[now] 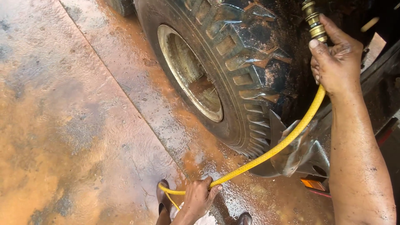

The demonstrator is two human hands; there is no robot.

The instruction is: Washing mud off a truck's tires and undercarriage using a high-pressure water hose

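My right hand (335, 58) is raised at the upper right and grips a brass nozzle (313, 18) at the end of a yellow hose (275, 148). The nozzle points up toward the muddy underside beside a big knobby tyre (246, 71). From that hand the hose drops and curves down-left to my left hand (199, 198), which is closed around it low in the view. Past my left hand the hose loops on toward the ground.
The concrete floor (75, 125) is wet and streaked with orange mud. A pale wheel rim (189, 75) faces left. A bent mudflap (291, 150) and an orange reflector (313, 183) sit behind the tyre. My dark shoes (163, 199) stand on the wet floor.
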